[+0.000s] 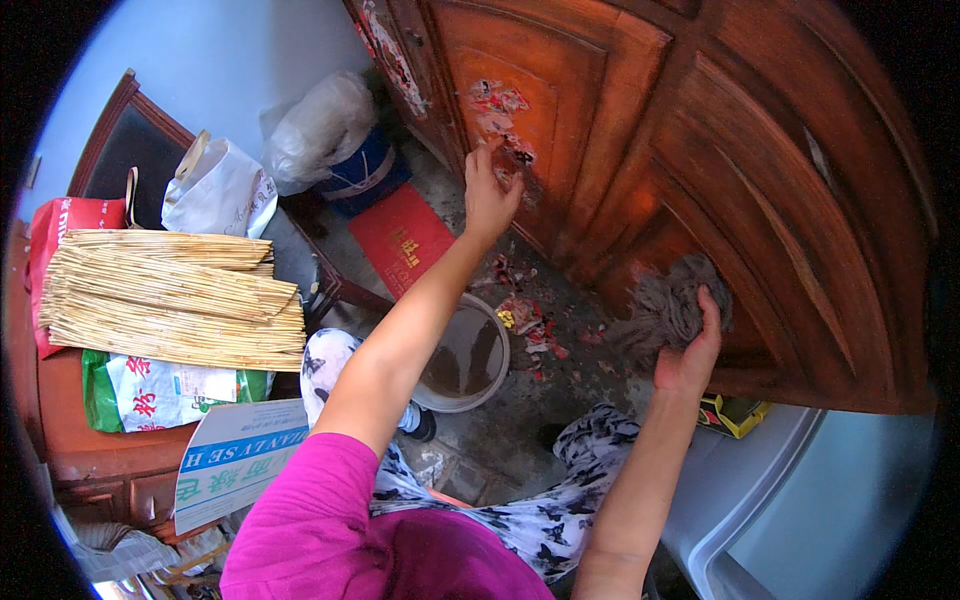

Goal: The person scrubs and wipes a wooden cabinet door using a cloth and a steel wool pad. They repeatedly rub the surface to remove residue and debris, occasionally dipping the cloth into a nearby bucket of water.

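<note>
The fingertips of my left hand (490,200) touch torn red and white paper scraps (497,98) stuck to a brown wooden door (580,90). The thumb and fingers are bent, with a gap between them. Lower on the right, my right hand (690,355) grips a crumpled grey rag (672,310) and holds it against the door's lower panel. On the floor between my arms stands a white basin (462,355) of cloudy water. Red and yellow paper bits (530,325) lie scattered beside it.
At left, a bundle of thin straw-coloured sticks (170,300) lies on a wooden chair. A red sheet (402,238) and a blue bucket (365,175) with plastic on top sit beyond the basin. Below my left arm leans a printed cardboard panel (240,465). A grey plastic bin edge (740,490) is at right.
</note>
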`<state>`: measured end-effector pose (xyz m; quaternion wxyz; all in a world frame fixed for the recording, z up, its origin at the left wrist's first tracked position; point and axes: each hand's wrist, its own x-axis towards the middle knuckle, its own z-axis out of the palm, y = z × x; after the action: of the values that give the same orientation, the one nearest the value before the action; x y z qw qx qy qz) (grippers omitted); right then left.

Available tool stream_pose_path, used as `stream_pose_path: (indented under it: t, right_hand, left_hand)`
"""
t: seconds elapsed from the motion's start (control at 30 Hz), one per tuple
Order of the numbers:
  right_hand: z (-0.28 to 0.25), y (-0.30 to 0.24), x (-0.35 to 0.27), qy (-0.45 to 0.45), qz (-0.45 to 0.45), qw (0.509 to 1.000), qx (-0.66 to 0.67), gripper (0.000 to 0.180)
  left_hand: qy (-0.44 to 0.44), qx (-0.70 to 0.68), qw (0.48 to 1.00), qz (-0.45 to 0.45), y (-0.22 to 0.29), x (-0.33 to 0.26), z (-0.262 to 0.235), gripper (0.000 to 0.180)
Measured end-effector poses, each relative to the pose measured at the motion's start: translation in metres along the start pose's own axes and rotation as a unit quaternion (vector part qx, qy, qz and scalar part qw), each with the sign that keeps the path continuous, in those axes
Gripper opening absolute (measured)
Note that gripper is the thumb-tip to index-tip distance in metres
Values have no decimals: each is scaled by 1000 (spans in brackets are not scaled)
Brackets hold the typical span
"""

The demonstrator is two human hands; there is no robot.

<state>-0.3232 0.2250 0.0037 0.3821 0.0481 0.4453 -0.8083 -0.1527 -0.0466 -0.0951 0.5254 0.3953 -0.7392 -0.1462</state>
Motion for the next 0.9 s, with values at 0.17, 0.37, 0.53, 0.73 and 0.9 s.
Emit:
stream_pose_path:
  t: [0.17, 0.37, 0.53, 0.73, 0.9]
  right_hand:
    - [4, 0, -2, 15, -13, 1000, -12, 52]
    - [1, 3, 3, 17, -10, 1000, -10, 53]
    - [-2, 2, 2, 12, -5, 1000, -7, 54]
    - [0, 2, 1, 6, -26, 1000, -17, 51]
    - [-5, 5, 6, -2, -22, 1000, -12, 52]
  left_hand:
    - [-74, -40, 996, -39, -11, -5, 2, 47]
    - [-73, -22, 997, -15, -13, -8, 1, 41]
    - [-36, 1, 998, -46, -10, -12, 2, 37]
    - [8, 167, 984, 64, -10, 22, -9, 22]
    - [12, 229, 968, 102, -14, 28, -11, 18]
